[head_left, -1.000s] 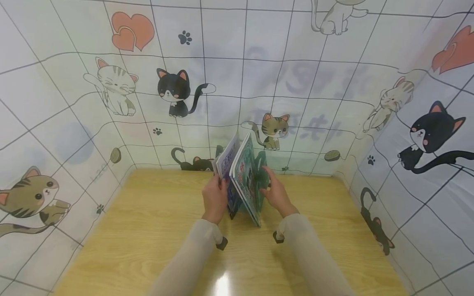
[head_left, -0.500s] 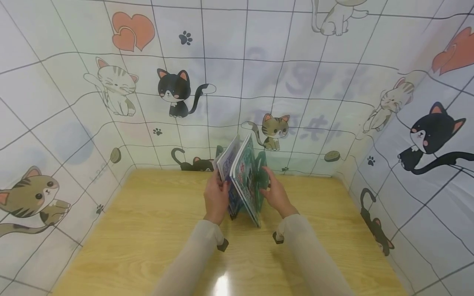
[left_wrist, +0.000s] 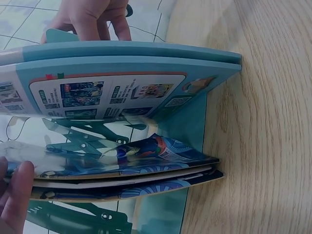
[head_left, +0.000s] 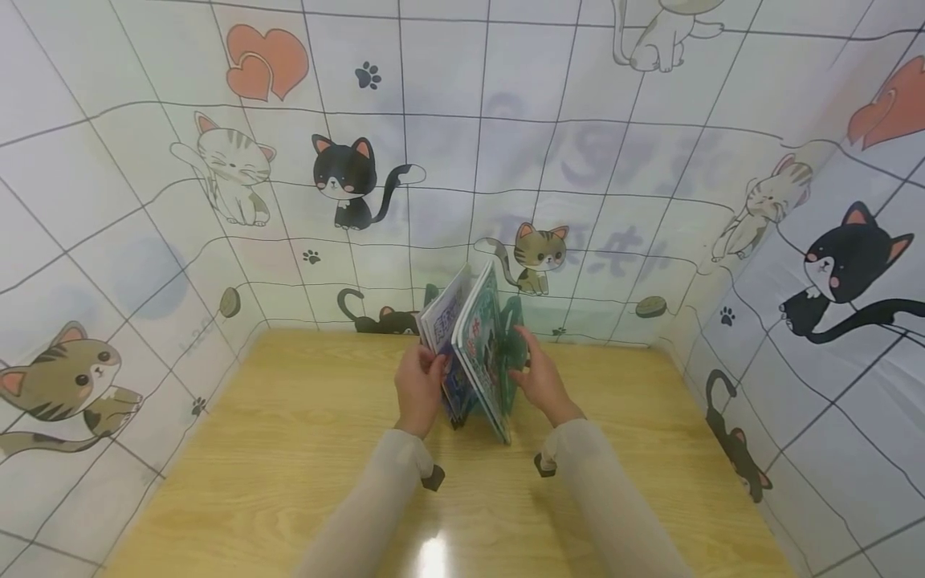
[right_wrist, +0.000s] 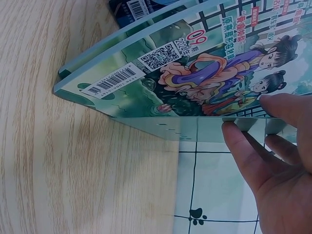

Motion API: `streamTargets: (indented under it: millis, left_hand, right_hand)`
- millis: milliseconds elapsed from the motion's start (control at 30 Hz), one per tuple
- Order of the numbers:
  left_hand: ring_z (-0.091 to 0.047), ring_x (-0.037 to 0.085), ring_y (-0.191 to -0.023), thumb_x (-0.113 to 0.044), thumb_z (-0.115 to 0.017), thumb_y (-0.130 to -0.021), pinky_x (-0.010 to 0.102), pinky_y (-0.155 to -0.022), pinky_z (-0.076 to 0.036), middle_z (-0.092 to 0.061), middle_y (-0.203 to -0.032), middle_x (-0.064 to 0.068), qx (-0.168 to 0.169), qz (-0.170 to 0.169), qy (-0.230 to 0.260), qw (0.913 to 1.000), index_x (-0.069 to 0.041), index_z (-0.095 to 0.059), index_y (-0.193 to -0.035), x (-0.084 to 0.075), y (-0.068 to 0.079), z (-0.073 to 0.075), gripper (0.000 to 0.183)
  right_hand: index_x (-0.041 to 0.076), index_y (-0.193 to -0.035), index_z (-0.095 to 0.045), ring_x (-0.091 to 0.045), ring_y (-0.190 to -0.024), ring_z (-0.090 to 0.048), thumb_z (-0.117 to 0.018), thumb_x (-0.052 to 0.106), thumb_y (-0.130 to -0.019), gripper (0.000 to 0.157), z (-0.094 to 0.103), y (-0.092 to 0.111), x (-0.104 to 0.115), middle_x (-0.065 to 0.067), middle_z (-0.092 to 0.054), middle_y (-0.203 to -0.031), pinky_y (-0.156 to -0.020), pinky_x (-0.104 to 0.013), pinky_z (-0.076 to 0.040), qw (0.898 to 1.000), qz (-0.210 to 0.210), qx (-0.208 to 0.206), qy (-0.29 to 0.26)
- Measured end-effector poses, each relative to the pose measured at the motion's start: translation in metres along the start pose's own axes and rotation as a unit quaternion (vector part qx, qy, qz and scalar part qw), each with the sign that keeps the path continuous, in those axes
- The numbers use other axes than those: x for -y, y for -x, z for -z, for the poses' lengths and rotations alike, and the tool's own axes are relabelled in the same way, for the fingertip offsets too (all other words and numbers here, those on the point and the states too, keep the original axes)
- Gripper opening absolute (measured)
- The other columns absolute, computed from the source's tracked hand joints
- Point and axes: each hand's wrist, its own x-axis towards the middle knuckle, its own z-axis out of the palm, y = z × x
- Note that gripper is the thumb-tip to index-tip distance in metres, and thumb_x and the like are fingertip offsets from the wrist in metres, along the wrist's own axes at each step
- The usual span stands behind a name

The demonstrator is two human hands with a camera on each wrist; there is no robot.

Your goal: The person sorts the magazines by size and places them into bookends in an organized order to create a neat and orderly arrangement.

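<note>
Two groups of thin magazines stand on edge in a green bookend (left_wrist: 187, 117) at the table's far middle. My left hand (head_left: 419, 385) pinches the left group, the blue-purple magazines (left_wrist: 131, 187), thumb on the cover facing the other group. The right group, the teal-green magazines (head_left: 480, 353), leans, and a gap separates the two groups. In the right wrist view its cover (right_wrist: 214, 73) shows illustrated figures and a barcode. My right hand (head_left: 543, 381) holds the bookend's right upright panel (right_wrist: 170, 127), thumb on the cover side and fingers on the outer side.
The light wood table (head_left: 303, 457) extends around the bookend to its back edge. Behind and at both sides hangs a white gridded cloth (head_left: 448, 144) printed with cats, hearts and paw prints. The back cloth stands close behind the bookend.
My left hand and the blue-purple magazines have shifted only slightly. My right hand keeps its place at the bookend's right panel, and the head view has turned a little.
</note>
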Motion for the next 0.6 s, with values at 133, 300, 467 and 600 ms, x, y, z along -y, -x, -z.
streamTargets:
  millis: [133, 300, 467, 600]
  left_hand:
    - [-0.065, 0.017, -0.072, -0.007, -0.070, -0.090, 0.022, -0.058, -0.055, -0.060, -0.089, 0.009, 0.012, 0.004, 0.017, 0.9998, -0.006, -0.053, -0.088, 0.0027, -0.0007, 0.0015, 0.017]
    - [-0.066, 0.018, -0.073, -0.004, -0.070, -0.089, 0.022, -0.059, -0.056, -0.061, -0.089, 0.009, 0.023, 0.007, 0.027, 0.9993, -0.005, -0.054, -0.087, 0.0048, -0.0009, 0.0031, 0.017]
    - [-0.066, 0.019, -0.074, -0.005, -0.071, -0.088, 0.025, -0.060, -0.056, -0.061, -0.088, 0.007, 0.030, -0.011, 0.005, 0.9995, -0.006, -0.055, -0.087, 0.0068, -0.0005, 0.0059, 0.016]
    - [-0.066, 0.019, -0.079, -0.011, -0.073, -0.088, 0.030, -0.064, -0.056, -0.062, -0.090, 0.004, 0.033, -0.020, -0.036, 0.9986, -0.009, -0.057, -0.088, 0.0086, -0.0002, 0.0100, 0.015]
  right_hand:
    - [0.032, -0.152, -0.022, -0.049, -0.118, -0.052, -0.071, -0.003, -0.085, 0.090, -0.0008, -0.0014, -0.0013, -0.017, -0.027, -0.156, -0.082, -0.052, -0.054, 1.000, -0.003, 0.002, 0.003]
    - [0.030, -0.153, -0.022, -0.048, -0.117, -0.053, -0.071, -0.002, -0.085, 0.091, -0.0005, -0.0039, -0.0034, -0.018, -0.029, -0.155, -0.080, -0.052, -0.054, 1.000, 0.002, 0.002, 0.002]
    - [0.030, -0.154, -0.021, -0.046, -0.117, -0.054, -0.072, -0.001, -0.085, 0.090, 0.0026, -0.0045, -0.0049, -0.018, -0.031, -0.154, -0.079, -0.052, -0.055, 1.000, 0.001, -0.001, 0.005]
    - [0.029, -0.156, -0.018, -0.047, -0.116, -0.054, -0.071, -0.001, -0.085, 0.093, 0.0049, -0.0031, -0.0083, -0.019, -0.030, -0.154, -0.082, -0.052, -0.054, 1.000, 0.017, -0.005, 0.002]
